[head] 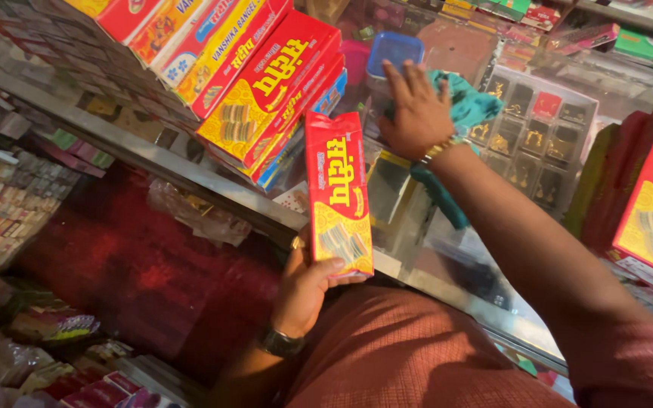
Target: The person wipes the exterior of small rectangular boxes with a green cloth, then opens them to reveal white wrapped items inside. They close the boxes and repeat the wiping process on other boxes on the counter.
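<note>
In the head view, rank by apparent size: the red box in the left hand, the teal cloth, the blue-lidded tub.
1. Red box, though it is nearest the camera.
2. Teal cloth, partly hidden under the right hand.
3. Blue-lidded tub, partly hidden.

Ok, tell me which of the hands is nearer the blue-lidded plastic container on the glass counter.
Right. The right hand presses a teal cloth on the counter just below the blue-lidded container, fingertips almost touching it. The left hand is far lower, holding a red box.

One head-worn view looks steeply down and forward, tilted, close over a glass counter (pixel 190 177). The wearer's chest fills the lower middle; both arms reach up into frame; the counter edge runs diagonally from upper left to lower right.
</note>
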